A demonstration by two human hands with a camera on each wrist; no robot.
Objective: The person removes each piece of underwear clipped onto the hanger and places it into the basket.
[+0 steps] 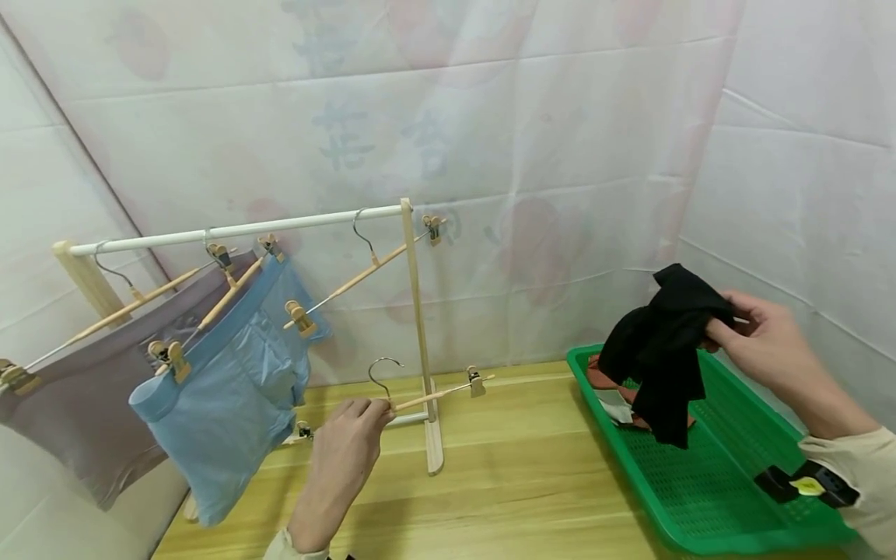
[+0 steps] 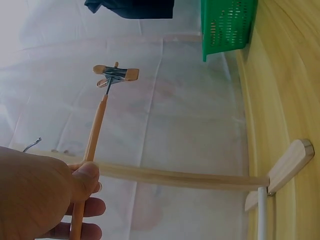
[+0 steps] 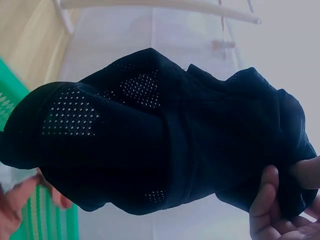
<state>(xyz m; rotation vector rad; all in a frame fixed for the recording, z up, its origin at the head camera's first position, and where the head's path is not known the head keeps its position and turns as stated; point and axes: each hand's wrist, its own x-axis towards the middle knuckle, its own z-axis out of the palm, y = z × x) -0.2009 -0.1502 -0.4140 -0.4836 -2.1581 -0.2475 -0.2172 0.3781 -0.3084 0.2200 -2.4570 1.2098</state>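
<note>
My left hand grips a wooden clip hanger at its middle, just under the metal hook. In the left wrist view the thumb and fingers wrap round the hanger's bar, and a clip at its end holds nothing. My right hand pinches a crumpled black garment by one end, above the green basket. Small perforated patches show on the black garment in the right wrist view. Its lower part hangs loose over reddish and white cloth in the basket.
A wooden rack with a white rail stands at the left on the wooden table. From it hang light blue boxer briefs, a mauve garment and a bare clip hanger. Pale printed curtains enclose the back.
</note>
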